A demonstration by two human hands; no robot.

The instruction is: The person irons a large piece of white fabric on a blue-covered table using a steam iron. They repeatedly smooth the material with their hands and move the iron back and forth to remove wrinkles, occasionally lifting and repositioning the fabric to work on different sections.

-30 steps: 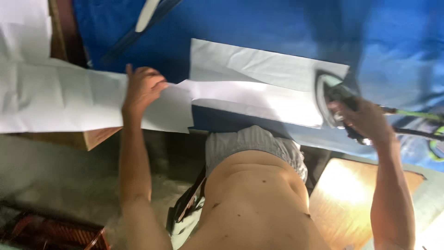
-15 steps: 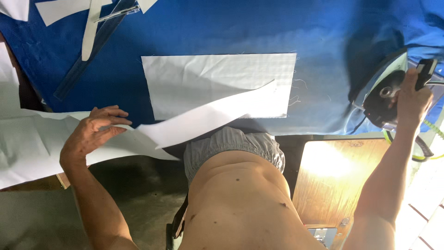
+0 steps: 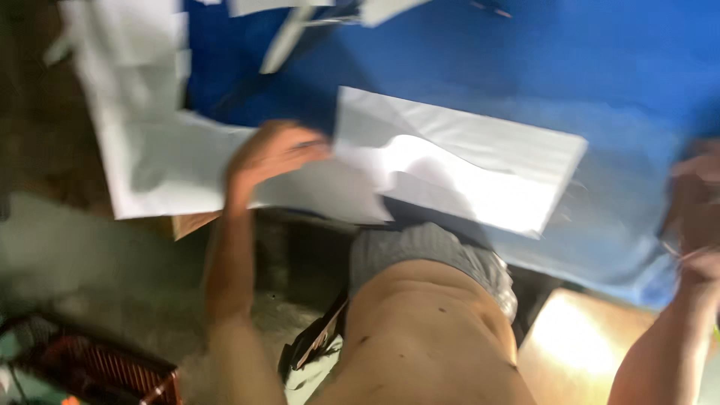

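Two hands: both in view over a table point(image 3: 480, 52) covered in blue cloth.
Left hand point(image 3: 274, 154): laid palm-down on the long white fabric strip point(image 3: 187, 176), fingers loosely spread, pressing rather than clasping; blur hides finer detail.
Right hand point(image 3: 697, 210): at the right edge of the table, heavily blurred; open or closed, cannot tell; held object, if any, not discernible.
White fabric strip: spread from the left edge of the table toward the middle, partly overhanging the near edge.
White rectangular panel point(image 3: 480, 161): flat on the blue cloth near the near edge, just right of the left hand, one end of the strip curled over it.
More white pieces point(image 3: 289, 34): at the far edge, blurred.
Wooden surface point(image 3: 577, 345): below the near edge, at right.
Reddish crate point(image 3: 97, 367): on the floor, lower left.
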